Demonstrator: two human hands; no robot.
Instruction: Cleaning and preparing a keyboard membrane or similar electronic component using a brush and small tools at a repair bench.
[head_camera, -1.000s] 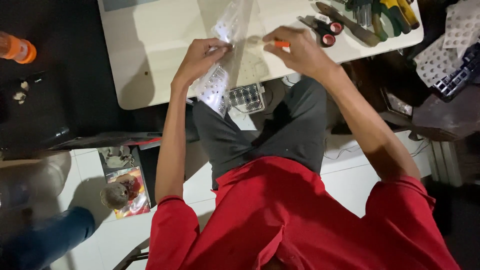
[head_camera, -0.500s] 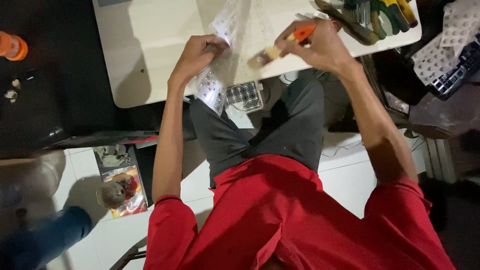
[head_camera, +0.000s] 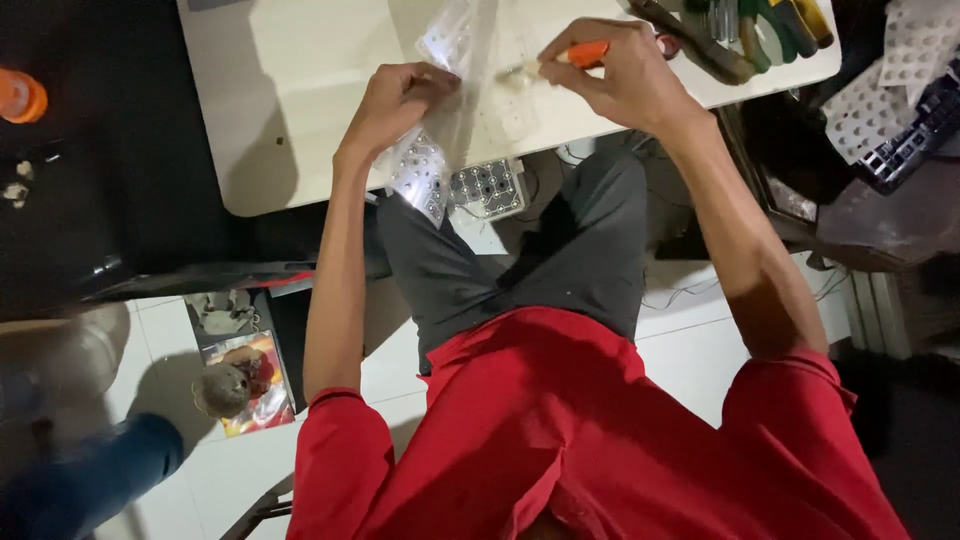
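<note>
Clear plastic sheet (head_camera: 455, 110) of small studded parts, draped over the worktop (head_camera: 300, 80) edge, pinched at its left side by curled left hand (head_camera: 395, 100) fingers. Right hand (head_camera: 620, 75) closed around an orange-handled tool (head_camera: 585, 53), tip just right of the left fingers, over the sheet. Beyond the right fingers, a row of hand tools (head_camera: 740, 30) on the worktop.

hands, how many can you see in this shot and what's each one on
2. The left hand pinches the clear dimpled plastic sheet at the edge of the white table. The right hand grips an orange-handled tool over that sheet. No other hands show.
</note>
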